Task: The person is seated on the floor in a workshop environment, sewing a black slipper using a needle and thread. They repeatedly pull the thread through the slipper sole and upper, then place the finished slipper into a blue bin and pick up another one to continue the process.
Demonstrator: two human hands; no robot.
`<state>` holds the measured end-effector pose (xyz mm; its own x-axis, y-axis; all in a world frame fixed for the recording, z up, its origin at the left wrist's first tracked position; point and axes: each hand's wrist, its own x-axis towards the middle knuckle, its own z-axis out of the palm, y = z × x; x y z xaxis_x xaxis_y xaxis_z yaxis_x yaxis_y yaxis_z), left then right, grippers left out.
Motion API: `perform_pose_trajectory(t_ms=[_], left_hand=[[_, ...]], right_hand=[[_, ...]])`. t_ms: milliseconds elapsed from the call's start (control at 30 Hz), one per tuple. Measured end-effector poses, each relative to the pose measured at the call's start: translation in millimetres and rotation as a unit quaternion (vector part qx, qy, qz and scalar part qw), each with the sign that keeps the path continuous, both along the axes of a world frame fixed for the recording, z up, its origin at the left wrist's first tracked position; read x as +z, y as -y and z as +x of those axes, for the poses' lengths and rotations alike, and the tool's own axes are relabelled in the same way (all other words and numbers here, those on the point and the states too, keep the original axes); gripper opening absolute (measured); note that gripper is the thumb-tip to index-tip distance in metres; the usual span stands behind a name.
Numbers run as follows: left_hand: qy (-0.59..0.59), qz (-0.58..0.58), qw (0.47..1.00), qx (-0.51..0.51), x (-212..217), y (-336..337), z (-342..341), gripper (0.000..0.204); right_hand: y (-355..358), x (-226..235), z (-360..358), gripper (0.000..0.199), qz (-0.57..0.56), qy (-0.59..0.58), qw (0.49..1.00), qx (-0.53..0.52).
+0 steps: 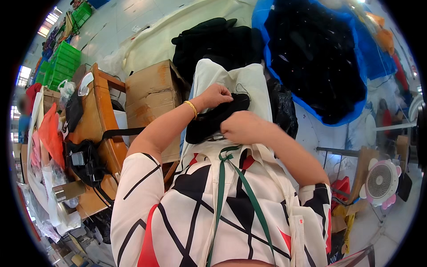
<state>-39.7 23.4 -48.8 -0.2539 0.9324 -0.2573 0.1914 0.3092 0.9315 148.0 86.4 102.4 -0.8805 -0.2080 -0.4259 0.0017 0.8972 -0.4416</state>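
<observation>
A black garment [213, 119] is gripped by both hands over a cream cloth [249, 84]: the left hand [216, 95] pinched closed on its top edge, the right hand [240, 127] fisted around its lower part.

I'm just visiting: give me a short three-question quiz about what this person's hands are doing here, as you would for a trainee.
1. True or false: both hands grip the black garment.
2. Which wrist wears the gold bracelet? A) left B) right
3. Fill in: the black garment lies on a ____ cloth spread over the lap.

Key:
1. True: the left hand pinches its upper edge, and the right hand closes on it lower down.
2. A, the left.
3. Cream, or off-white.
</observation>
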Motion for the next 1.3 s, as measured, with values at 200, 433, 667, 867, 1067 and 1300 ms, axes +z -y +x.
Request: perform_pose_trajectory(t_ms=[200, 433, 667, 867, 1067, 1300], left_hand=[[0.036, -0.032, 0.998, 0.046, 14, -2, 18, 0.016], [0.099, -0.055, 0.991, 0.072, 10, 7, 18, 0.015], [0.167, -0.072, 0.977, 0.109, 10, 8, 19, 0.015], [0.198, -0.068, 0.969, 0.131, 4, 11, 21, 0.015], [0.225, -0.075, 0.962, 0.138, 5, 10, 23, 0.014], [0.207, -0.077, 0.965, 0.139, 4, 12, 23, 0.014]], right_hand=[[-69, -29, 93, 0.022, -0.687, -0.043, 0.676, -0.265], [-57, -47, 58, 0.02, -0.46, -0.106, 0.707, -0.526], [-38, -68, 27, 0.029, -0.152, -0.202, 0.886, -0.388], [-33, -77, 9, 0.028, 0.051, -0.166, 0.928, -0.329], [-35, -77, -5, 0.028, 0.116, -0.108, 0.94, -0.302], [-36, -78, -12, 0.028, 0.125, -0.073, 0.945, -0.292]])
